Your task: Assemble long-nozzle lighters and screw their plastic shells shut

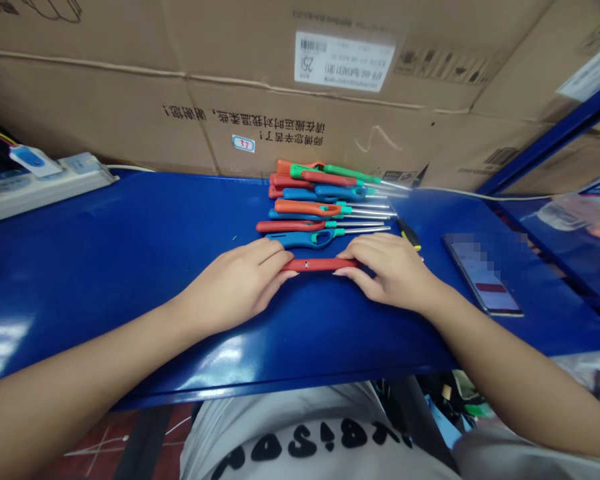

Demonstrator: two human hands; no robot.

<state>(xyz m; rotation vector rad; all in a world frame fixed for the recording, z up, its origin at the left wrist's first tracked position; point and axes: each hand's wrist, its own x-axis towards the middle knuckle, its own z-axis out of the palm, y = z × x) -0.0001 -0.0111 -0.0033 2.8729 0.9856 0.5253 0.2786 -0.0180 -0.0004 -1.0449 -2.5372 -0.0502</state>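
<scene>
A red utility lighter (pixel 321 265) lies level between my two hands, just above or on the blue tabletop (pixel 120 267). My left hand (pixel 237 277) pinches its left end with thumb and fingers. At the right end, my right hand (pixel 393 270) grips it the same way, and that end is hidden under the fingers. Right behind them is a pile of long-nosed lighters in blue, red, orange and green, with metal tubes pointing right. The nearest is a blue lighter (pixel 296 239), close to my left fingers; an orange lighter (pixel 300 207) sits farther back.
A small tool with a black and yellow handle (pixel 410 235) lies beyond my right hand. To the right is a phone (pixel 485 280). A white power strip (pixel 45 190) stands at the left. Large cardboard boxes (pixel 130 93) wall off the back, and a blue metal post (pixel 545 143) rises at right.
</scene>
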